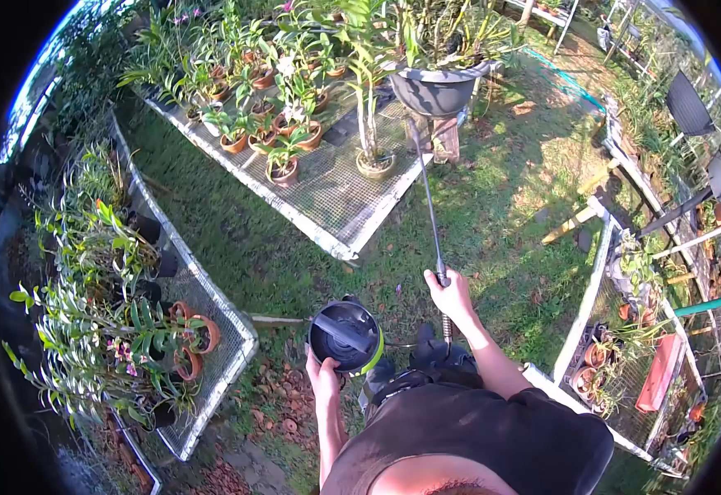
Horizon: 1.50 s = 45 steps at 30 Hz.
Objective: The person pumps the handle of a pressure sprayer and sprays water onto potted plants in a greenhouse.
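My left hand grips the near left rim of a round black container, thumb over its edge. A flat bar crosses the container's inside, and lime green shows on its right side; its exact kind I cannot make out. In front of my body, my right hand is closed around the dark handle of a long thin spray wand. The wand points forward and slightly left. Its far tip overlaps the front of a big grey planter in view; whether they touch I cannot tell.
A mesh bench ahead bears several potted orchids. Another mesh bench with plants stands close on the left. At right, a bench holds pots and a red trough. Grass lies between them.
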Available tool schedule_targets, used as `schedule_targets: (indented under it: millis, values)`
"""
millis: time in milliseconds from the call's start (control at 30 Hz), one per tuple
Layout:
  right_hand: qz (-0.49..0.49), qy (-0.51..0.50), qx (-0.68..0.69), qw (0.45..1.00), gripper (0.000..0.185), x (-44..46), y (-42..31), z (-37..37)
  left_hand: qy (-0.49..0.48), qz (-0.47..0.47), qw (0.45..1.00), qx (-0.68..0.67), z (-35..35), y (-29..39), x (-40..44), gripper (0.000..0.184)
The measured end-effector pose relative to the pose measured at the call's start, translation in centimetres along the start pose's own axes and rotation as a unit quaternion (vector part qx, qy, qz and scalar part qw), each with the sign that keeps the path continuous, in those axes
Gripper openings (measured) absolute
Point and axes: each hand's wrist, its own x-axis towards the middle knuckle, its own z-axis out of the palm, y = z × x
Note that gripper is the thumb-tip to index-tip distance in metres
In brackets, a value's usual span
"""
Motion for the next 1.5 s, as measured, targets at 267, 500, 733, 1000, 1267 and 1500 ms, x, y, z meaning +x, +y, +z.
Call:
schedule_targets:
  millis: [267, 500, 733, 1000, 1267, 1500]
  values:
    - [0.016, 0.06, -0.001, 0.998, 0.045, 8.6, 3.5, -9.0, -0.034, -0.039, 0.999, 0.013, 11.3, 0.7, 1.1, 0.046]
    - [-0.044, 0.089, -0.102, 0.99, 0.042, 11.3, 4.3, -12.4, -0.092, -0.031, 0.995, 0.037, 19.1, 1.4, 2.0, 0.031]
    - [-0.101, 0.185, -0.029, 0.977, 0.032, 13.2, -6.4, -17.9, -0.199, -0.037, 0.978, 0.046, 22.5, 2.2, 6.8, 0.051]
    - [-0.11, 0.193, -0.121, 0.968, 0.034, 18.1, -7.1, -20.9, -0.253, 0.002, 0.967, 0.042, 27.7, 6.8, 9.0, 0.047]
    - [-0.252, 0.201, 0.02, 0.947, 0.03, 20.9, -14.6, -26.6, -0.207, 0.036, 0.977, 0.049, 32.7, 12.0, 8.9, 0.041]
    - [-0.35, 0.235, 0.062, 0.905, 0.036, 25.1, -16.9, -31.6, -0.178, 0.087, 0.98, 0.035, 38.4, 12.5, 7.5, 0.037]
